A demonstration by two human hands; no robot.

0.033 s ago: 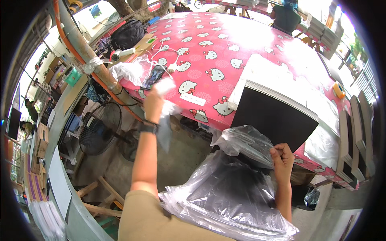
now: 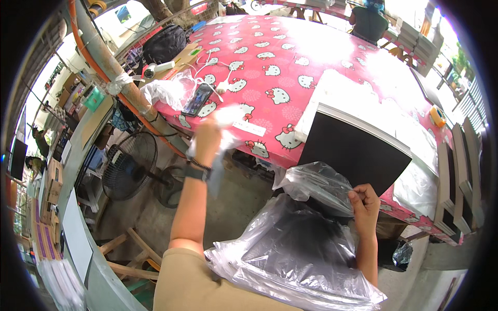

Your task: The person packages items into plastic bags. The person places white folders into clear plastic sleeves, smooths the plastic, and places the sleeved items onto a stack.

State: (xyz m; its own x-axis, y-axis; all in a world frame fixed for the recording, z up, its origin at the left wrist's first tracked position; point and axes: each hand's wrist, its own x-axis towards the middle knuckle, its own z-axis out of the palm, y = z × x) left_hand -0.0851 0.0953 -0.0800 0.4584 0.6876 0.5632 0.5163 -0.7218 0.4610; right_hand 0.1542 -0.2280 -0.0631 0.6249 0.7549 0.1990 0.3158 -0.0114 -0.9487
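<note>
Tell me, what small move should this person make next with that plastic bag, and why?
Probably bring the left hand back to the clear plastic bag. Only the right hand pinches its rim, the black panel sits partly inside, and the left hand is up over the table edge clutching crumpled plastic.

clear plastic bag [image 2: 290, 254] veils the dark panel; left hand [image 2: 207, 139] blurred.

No visible change between pictures.

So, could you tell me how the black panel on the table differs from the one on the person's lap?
The black panel on the table is bare and lies flat on the red patterned tablecloth; the panel on the lap sits inside a clear plastic bag, whose top the right hand pinches. Both are flat, dark and rectangular.
</note>
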